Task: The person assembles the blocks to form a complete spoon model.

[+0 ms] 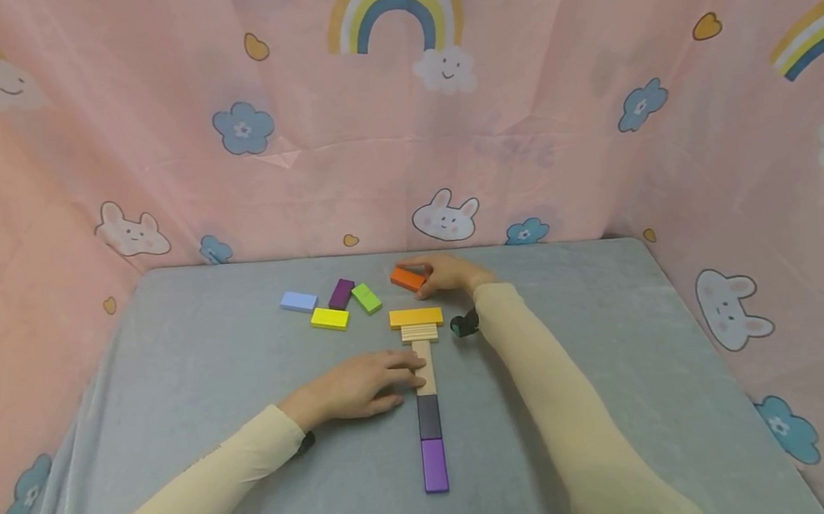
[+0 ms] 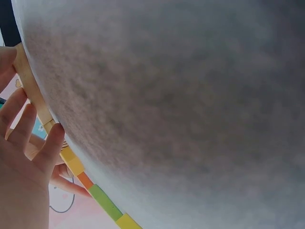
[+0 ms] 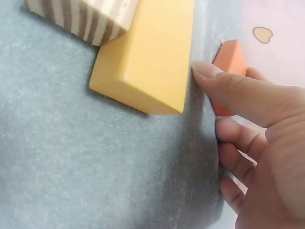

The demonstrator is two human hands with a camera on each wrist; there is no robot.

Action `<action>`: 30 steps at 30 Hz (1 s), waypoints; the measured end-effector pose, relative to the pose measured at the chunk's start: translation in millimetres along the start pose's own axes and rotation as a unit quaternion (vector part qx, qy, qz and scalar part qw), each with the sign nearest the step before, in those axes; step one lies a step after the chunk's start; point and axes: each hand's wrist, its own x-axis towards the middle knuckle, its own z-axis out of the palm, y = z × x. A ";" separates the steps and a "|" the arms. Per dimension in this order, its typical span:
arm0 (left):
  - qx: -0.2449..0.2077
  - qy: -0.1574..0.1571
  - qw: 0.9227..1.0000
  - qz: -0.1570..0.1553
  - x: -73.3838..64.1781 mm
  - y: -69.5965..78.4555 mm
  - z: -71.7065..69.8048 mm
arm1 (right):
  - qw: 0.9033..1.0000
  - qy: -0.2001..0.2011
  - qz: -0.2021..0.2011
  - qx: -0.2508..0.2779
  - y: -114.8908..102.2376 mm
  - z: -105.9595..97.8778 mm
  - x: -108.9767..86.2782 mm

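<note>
In the head view, a purple block (image 1: 435,466), a dark grey block (image 1: 429,417) and a plain wood block (image 1: 424,375) lie end to end in a line. Beyond them come a striped block (image 1: 419,332) and a yellow-orange block (image 1: 415,318) set crosswise at the top. My left hand (image 1: 365,385) rests beside the line, its spread fingertips at the plain wood block. Farther back, my right hand (image 1: 450,273) has thumb and index finger on either side of an orange block (image 1: 407,278). The right wrist view shows that orange block (image 3: 232,62) partly hidden behind the thumb.
Left of the orange block lie loose blocks: light blue (image 1: 299,302), dark purple (image 1: 341,294), lime green (image 1: 367,298) and yellow (image 1: 331,319). A grey cloth (image 1: 256,491) covers the table. Behind it hangs a pink patterned curtain (image 1: 344,180).
</note>
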 end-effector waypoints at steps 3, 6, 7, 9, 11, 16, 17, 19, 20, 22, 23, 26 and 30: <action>0.000 0.002 1.000 0.002 -0.4 0.7 -0.9 | 1.000 -0.005 -0.004 0.004 -0.6 -0.5 -0.1; 0.000 0.004 1.000 0.006 -0.8 1.3 -1.4 | 1.000 -0.004 -0.004 0.002 -1.0 -0.5 -0.1; 0.000 0.004 1.000 0.007 -0.9 1.4 -1.5 | 1.000 -0.002 -0.003 0.001 -1.1 -0.5 0.0; -0.001 0.004 1.000 0.007 -1.0 1.4 -1.4 | 1.000 0.004 0.000 -0.002 -0.8 0.1 0.1; -0.001 0.003 1.000 0.007 -1.0 1.3 -1.1 | 1.000 0.014 0.001 -0.004 0.1 1.0 0.4; -0.002 0.002 1.000 0.003 -0.8 0.9 -0.2 | 0.998 0.048 -0.025 0.014 3.2 3.6 -1.5; -0.002 0.003 1.000 0.003 -0.8 0.8 0.1 | 0.998 0.055 -0.033 0.021 4.1 4.4 -2.1; -0.001 0.005 1.000 0.005 -0.9 0.7 0.3 | 0.996 0.069 -0.043 0.038 5.6 5.7 -3.9; -0.001 0.006 1.000 0.005 -0.9 0.8 0.3 | 0.995 0.077 -0.047 0.046 6.6 6.5 -4.8; -0.001 0.007 1.000 0.007 -1.0 1.0 0.2 | 0.993 0.092 -0.049 0.058 8.6 7.9 -6.7; -0.001 0.008 1.000 0.008 -1.0 1.1 0.1 | 0.992 0.100 -0.049 0.061 9.9 8.6 -7.5; -0.002 0.011 1.000 0.011 -1.2 1.4 0.0 | 0.989 0.125 -0.053 0.060 14.9 10.4 -9.6; -0.003 0.015 1.000 0.014 -1.7 1.4 0.0 | 0.985 0.158 -0.058 0.045 22.2 10.6 -13.9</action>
